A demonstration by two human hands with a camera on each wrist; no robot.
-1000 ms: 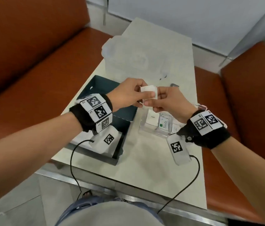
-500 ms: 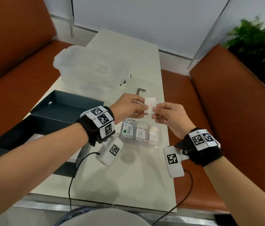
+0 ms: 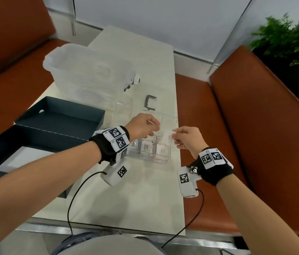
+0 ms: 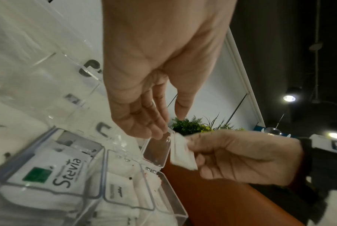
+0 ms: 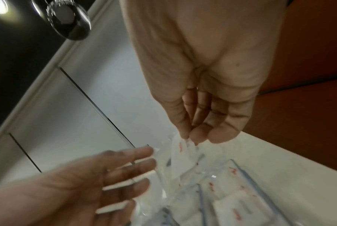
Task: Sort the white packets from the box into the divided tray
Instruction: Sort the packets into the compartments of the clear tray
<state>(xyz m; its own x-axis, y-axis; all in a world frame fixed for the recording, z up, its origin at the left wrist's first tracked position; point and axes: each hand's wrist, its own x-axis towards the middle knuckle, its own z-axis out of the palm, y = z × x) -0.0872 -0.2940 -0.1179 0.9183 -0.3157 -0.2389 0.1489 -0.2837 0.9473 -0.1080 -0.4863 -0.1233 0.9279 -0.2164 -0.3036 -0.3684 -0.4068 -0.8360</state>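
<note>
My right hand (image 3: 177, 135) pinches a white packet with red print (image 3: 168, 138) by its top edge, just above the right compartment of the clear divided tray (image 3: 160, 161). In the left wrist view the packet (image 4: 182, 154) hangs beside that compartment's raised clear lid (image 4: 156, 150). My left hand (image 3: 154, 126) is to the left of the packet, its fingers (image 4: 154, 130) straight and touching the lid's top edge, holding nothing. The tray's left compartment holds a Stevia packet (image 4: 53, 175); the middle and right ones hold white packets. The dark box (image 3: 58, 115) lies open at the left.
A frosted plastic bin (image 3: 86, 70) stands at the back left of the pale table (image 3: 126, 199). A small dark bracket (image 3: 150, 105) lies behind the tray. Orange benches (image 3: 255, 135) flank the table; the tray sits near its right edge.
My left hand has let go of the packet and moved to the tray's lid. My right hand alone has carried the packet down toward the right compartment. The head view shifted.
</note>
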